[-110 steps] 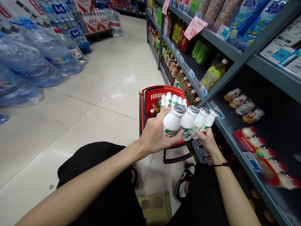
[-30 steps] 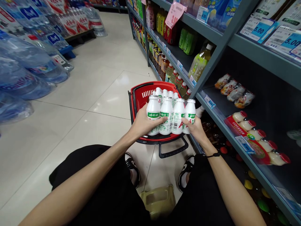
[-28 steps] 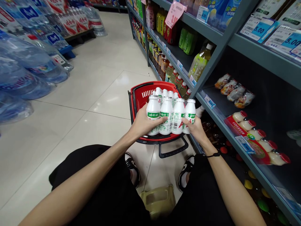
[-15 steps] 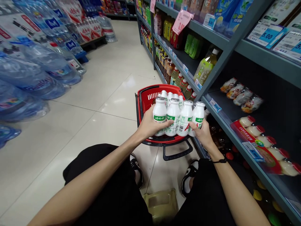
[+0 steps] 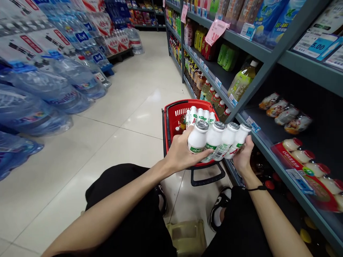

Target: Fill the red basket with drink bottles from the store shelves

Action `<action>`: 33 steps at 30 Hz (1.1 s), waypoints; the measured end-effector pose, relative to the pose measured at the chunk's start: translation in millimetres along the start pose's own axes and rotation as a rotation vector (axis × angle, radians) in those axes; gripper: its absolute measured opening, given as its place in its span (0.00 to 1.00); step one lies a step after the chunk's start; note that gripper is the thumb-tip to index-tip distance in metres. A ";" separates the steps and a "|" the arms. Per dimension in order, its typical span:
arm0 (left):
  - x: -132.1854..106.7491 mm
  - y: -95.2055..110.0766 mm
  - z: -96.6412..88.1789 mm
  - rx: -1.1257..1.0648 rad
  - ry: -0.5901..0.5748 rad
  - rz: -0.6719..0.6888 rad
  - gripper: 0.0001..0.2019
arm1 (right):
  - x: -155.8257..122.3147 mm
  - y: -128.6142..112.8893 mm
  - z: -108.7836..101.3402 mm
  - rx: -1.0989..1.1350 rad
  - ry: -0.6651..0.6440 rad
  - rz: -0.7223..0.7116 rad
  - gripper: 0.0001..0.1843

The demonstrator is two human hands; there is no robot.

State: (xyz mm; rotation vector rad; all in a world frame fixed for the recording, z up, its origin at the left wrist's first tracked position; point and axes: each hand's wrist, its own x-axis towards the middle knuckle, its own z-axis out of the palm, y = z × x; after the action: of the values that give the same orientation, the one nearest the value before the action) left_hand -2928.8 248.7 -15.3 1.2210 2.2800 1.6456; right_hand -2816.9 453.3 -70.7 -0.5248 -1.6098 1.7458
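Between my two hands is a pack of white milk drink bottles [image 5: 214,137] with foil tops and green labels, tilted above the near side of a red shopping basket [image 5: 168,128]. My left hand [image 5: 184,150] is closed round the pack's left end, thumb across the front. At the right end, my right hand [image 5: 243,155] grips the pack with its thumb up beside the last bottle; its other fingers are partly hidden. Inside the basket stand more white bottles [image 5: 200,115] of the same look, along with a brown drink bottle [image 5: 183,122].
A grey shelf [image 5: 268,67] with drinks runs along the right. Large water bottles [image 5: 61,96] stand on the floor at left. The basket's black handle [image 5: 207,182] hangs toward me. Between my feet is a translucent yellowish plastic stool [image 5: 187,235].
The bottle pack has come up and toward me, tops tilted more to my view, apart from the bottles in the basket. The whole view has shifted slightly left.
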 end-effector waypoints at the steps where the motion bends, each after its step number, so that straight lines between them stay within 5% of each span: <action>1: -2.7 3.5 0.8 0.051 -0.003 0.008 0.27 | 1.2 0.7 5.5 0.086 0.037 0.035 0.38; 5: -7.4 8.8 3.8 0.140 -0.013 0.064 0.26 | 4.6 5.7 18.1 0.220 0.153 0.104 0.36; 15: -6.4 6.5 0.9 0.169 -0.008 0.068 0.24 | 9.7 12.2 22.4 0.219 0.169 0.046 0.22; 21: -5.0 5.7 -3.3 0.152 0.006 -0.015 0.25 | 7.8 6.8 24.3 0.076 0.054 0.067 0.30; 26: -3.6 5.7 -3.7 0.087 0.027 -0.066 0.26 | 7.1 8.4 22.2 0.131 0.063 0.119 0.28; 29: 2.8 -0.7 -4.1 -0.047 0.002 -0.172 0.27 | 8.7 10.3 16.8 0.108 0.091 0.129 0.23; 33: 25.5 -21.0 -9.3 -0.567 -0.103 -0.571 0.27 | 6.7 -6.7 5.3 0.144 -0.024 0.211 0.21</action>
State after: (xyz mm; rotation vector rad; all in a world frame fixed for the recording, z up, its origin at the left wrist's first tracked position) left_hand -2962.2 255.4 -19.3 0.4601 1.6830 1.7445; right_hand -2823.6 454.4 -62.3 -0.6244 -1.4742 2.0138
